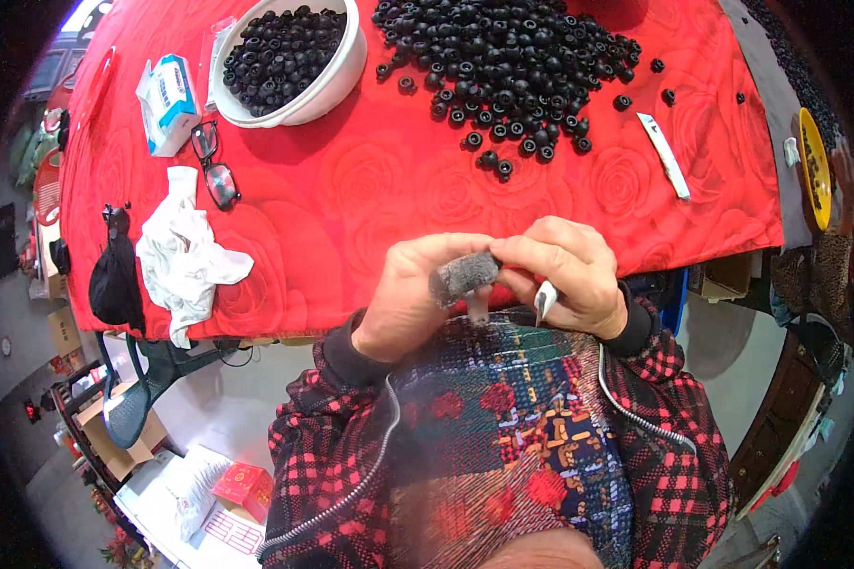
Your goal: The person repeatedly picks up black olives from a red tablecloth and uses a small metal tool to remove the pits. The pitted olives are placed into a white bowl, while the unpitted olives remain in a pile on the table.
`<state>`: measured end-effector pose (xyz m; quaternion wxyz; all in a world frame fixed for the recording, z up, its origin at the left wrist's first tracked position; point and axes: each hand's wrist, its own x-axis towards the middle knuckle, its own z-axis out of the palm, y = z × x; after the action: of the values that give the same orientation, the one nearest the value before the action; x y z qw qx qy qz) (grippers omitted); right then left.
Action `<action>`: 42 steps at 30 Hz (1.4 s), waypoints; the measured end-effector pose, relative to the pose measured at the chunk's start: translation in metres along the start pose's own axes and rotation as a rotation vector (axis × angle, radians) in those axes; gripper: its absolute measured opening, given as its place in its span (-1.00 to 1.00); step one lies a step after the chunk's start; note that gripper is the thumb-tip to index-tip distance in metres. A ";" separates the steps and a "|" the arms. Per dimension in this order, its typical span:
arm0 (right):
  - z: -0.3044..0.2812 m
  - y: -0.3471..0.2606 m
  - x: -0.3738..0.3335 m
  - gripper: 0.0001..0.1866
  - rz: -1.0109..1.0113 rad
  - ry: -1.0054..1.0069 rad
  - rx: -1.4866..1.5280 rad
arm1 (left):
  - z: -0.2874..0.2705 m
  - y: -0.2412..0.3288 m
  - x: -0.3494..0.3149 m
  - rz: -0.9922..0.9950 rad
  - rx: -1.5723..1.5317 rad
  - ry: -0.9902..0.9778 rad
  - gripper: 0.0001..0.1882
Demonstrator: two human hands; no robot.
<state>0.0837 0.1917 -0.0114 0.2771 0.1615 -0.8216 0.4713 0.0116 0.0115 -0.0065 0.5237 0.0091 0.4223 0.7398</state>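
Left hand (400,296) closed around a grey block (469,274) mid-frame, right hand (579,280) pinching its corner, white strip (546,298) in those curled fingers, black caps (503,76) top centre

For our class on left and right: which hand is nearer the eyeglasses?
Left. The left hand is below and right of the eyeglasses in view; the right hand lies farther right.

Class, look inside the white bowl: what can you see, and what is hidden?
The white bowl holds many small, round black pieces. The top layer shows; whatever lies beneath it, including the bowl's bottom, is covered.
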 end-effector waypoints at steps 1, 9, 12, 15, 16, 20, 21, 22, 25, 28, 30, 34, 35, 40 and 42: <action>-0.002 -0.001 -0.001 -0.64 -0.019 -0.006 -0.018 | 0.000 -0.001 -0.001 0.043 0.026 0.007 -0.76; -0.019 -0.010 -0.006 -0.71 0.393 -0.094 0.167 | 0.002 0.003 0.000 0.158 0.251 -0.013 -0.77; -0.020 -0.010 -0.005 -0.78 0.475 -0.127 0.243 | 0.005 0.004 0.000 0.152 0.266 0.006 -0.77; -0.018 -0.005 -0.003 -0.81 0.414 -0.159 0.116 | 0.005 0.002 0.001 0.171 0.284 0.006 -0.76; -0.017 -0.004 -0.002 -0.82 0.398 -0.166 0.088 | 0.005 0.001 0.001 0.183 0.293 0.008 -0.75; -0.015 -0.002 -0.001 -0.83 0.390 -0.184 0.041 | 0.002 0.000 0.002 0.179 0.312 0.002 -0.75; -0.014 -0.001 -0.001 -0.84 0.387 -0.184 0.040 | 0.001 0.000 0.002 0.174 0.313 -0.001 -0.74; -0.014 0.000 -0.001 -0.84 0.383 -0.182 0.036 | 0.001 0.000 0.002 0.169 0.315 -0.007 -0.74; -0.014 0.000 -0.001 -0.84 0.400 -0.186 0.049 | 0.001 -0.001 0.003 0.168 0.296 -0.011 -0.74; -0.016 0.001 -0.001 -0.85 0.407 -0.201 0.063 | -0.001 0.000 0.004 0.132 0.293 -0.013 -0.75; -0.017 0.001 0.000 -0.85 0.404 -0.208 0.072 | 0.000 0.000 0.004 0.119 0.246 -0.010 -0.76; -0.019 0.003 0.000 -0.84 0.392 -0.229 0.076 | -0.002 -0.001 0.005 0.135 0.311 -0.027 -0.77; -0.020 0.004 0.000 -0.84 0.387 -0.239 0.072 | -0.002 -0.002 0.005 0.135 0.295 -0.033 -0.77; -0.022 0.010 0.000 -0.84 0.343 -0.263 0.151 | -0.005 -0.003 0.005 0.093 0.230 -0.038 -0.76; -0.022 0.012 0.000 -0.84 0.338 -0.265 0.166 | -0.008 -0.005 0.006 0.084 0.213 -0.055 -0.75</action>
<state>0.0834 0.2165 -0.0109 0.0696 0.1045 -0.8245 0.5518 0.0087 0.0117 -0.0171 0.4996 0.1028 0.4831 0.7116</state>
